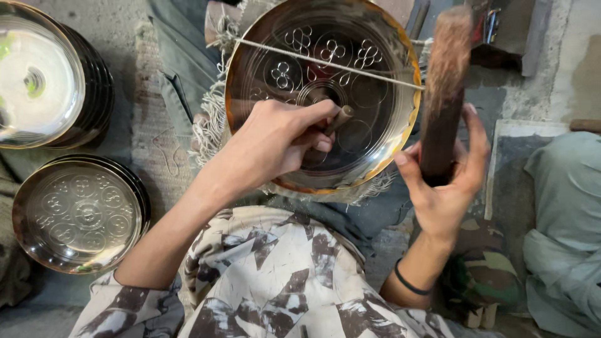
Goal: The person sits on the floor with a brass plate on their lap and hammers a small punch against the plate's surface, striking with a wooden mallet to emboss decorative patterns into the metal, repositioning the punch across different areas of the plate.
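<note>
Centre frame: L hand [275, 141] fingers curled, pinching small punch tool [339, 117], tip on engraved metal bowl [375, 94] w/ floral circles, upper centre. R hand [446, 178] wrapped tight round dark wooden mallet [443, 94], upright, just R of bowl rim. String [325, 63] stretched across bowl. Far L: stacked plain plates [37, 78]; below, engraved plates [78, 213].

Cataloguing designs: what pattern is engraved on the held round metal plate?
Circles and four-petal flower motifs on the round metal plate; head view.

No pkgs, no labels, no signs, no screens in view
</note>
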A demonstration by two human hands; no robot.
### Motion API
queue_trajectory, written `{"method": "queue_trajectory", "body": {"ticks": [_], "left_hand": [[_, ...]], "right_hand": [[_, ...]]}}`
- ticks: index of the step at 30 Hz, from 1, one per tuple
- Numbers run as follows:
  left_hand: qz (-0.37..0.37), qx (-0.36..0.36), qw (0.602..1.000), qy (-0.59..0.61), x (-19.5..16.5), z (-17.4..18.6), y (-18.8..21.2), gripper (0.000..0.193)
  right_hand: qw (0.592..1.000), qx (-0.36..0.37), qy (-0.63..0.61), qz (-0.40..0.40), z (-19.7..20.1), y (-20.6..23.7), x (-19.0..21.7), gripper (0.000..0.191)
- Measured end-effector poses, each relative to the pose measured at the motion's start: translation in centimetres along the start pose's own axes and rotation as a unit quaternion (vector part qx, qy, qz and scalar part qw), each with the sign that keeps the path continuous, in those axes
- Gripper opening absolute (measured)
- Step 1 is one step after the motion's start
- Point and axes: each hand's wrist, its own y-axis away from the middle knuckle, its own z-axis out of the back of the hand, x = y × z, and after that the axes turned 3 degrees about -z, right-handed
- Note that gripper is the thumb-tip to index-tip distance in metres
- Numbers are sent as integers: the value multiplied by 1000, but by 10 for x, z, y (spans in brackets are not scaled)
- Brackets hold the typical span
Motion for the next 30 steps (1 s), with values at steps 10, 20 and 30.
{"method": "queue_trajectory", "body": {"ticks": [10, 20, 30], "left_hand": [[7, 18, 1000, -21, -1, -5, 3, 30], [-7, 75, 997, -19, 0, -3, -6, 38], [-58, 168, 984, -17, 4, 3, -20, 44]], "right_hand": [[978, 66, 177, 84, 6, -34, 52, 67], [984, -16, 177, 15, 8, -19, 46, 60], [980, -124, 27, -151, -8, 52, 14, 82]]}}
